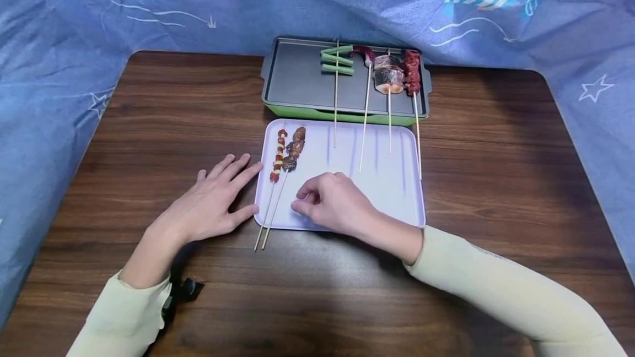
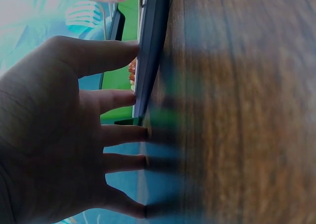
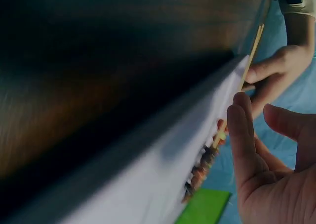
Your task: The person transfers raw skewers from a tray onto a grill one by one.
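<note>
My left hand [image 1: 210, 203] lies spread on the table, with thumb and index finger touching the left edge of the pale lavender tray [image 1: 317, 172]. Over the tray's front part is my right hand [image 1: 339, 203], fingers loosely bent, thumb and fingertips apart and holding nothing. Between the hands, two skewers lie on the tray's left side: one of small red and pale pieces [image 1: 279, 156], one of brown meat chunks [image 1: 295, 150]. Their stick ends stick out past the front rim. In the right wrist view the thumb [image 3: 284, 120] stands off from the fingers.
Behind the tray stands a green-sided grill [image 1: 297, 79] with a dark plate. On it lie skewers of green stalks [image 1: 337, 59], a purple tentacle [image 1: 364, 53], fish chunks [image 1: 389, 77] and red meat [image 1: 412, 73], their sticks reaching over the tray. A blue patterned cloth [image 1: 238, 4] hangs behind.
</note>
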`<state>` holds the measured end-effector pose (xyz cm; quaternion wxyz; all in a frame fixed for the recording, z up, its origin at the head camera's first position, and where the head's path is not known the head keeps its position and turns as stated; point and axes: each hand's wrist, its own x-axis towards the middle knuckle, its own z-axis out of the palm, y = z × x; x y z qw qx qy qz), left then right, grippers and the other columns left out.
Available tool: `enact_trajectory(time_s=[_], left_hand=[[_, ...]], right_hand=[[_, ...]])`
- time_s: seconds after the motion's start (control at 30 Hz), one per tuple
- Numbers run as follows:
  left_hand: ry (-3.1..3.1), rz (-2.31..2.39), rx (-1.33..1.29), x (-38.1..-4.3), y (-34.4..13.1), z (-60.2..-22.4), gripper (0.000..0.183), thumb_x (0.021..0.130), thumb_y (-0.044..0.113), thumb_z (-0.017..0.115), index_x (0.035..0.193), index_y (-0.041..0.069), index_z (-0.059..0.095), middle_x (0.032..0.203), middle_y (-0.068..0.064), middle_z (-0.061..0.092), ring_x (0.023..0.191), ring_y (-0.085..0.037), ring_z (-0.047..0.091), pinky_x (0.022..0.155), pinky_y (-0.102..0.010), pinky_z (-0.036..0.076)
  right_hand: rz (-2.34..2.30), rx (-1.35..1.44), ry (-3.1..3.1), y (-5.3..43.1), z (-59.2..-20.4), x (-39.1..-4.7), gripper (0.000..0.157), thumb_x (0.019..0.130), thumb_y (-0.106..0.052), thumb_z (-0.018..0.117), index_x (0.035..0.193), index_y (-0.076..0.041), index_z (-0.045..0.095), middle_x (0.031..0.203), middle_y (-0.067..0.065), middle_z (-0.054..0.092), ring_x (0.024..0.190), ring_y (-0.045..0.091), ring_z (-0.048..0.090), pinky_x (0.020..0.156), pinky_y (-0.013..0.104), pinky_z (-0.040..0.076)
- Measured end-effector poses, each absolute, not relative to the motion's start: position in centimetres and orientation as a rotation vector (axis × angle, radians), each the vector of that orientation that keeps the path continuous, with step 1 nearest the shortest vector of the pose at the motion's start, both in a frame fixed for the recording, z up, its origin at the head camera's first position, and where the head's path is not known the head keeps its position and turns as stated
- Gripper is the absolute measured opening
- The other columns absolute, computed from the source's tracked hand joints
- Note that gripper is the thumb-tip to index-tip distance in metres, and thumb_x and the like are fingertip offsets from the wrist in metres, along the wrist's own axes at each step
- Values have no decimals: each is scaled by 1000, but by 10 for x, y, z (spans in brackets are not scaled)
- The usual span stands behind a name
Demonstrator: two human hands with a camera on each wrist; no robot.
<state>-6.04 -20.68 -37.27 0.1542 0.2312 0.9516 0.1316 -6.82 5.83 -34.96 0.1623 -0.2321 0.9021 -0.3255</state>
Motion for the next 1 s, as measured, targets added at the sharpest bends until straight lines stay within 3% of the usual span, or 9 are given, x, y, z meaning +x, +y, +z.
enact_trajectory(time_s=[0.2,0.43,0.67,1.0], left_hand=[[2727,391,652,-60,-207,-374,76,95,50,56,158,24,22,161,-14,18,146,-41,14,97,-80,19],[2741,387,653,-59,-207,-375,76,95,51,56,158,24,23,161,-13,19,146,-40,14,98,-79,21],[2740,396,652,-59,-207,-374,76,95,51,56,158,25,24,161,-13,20,146,-40,14,98,-79,21],[2746,392,657,-59,-207,-374,76,94,49,58,157,23,25,161,-14,20,146,-40,15,97,-79,21]], right_hand=[[-1048,-496,2467,46,-362,-74,13,86,-26,76,84,-14,78,64,-13,66,60,4,60,63,24,48],[-1256,-249,2223,36,-373,-80,19,91,-22,70,80,-8,77,61,1,69,58,14,68,57,25,51],[-1480,8,1985,25,-378,-85,17,91,-15,71,90,1,74,70,12,72,62,19,71,58,29,57],[-1539,112,1927,17,-383,-90,14,90,-12,71,89,3,73,69,14,71,58,17,70,57,29,57]])
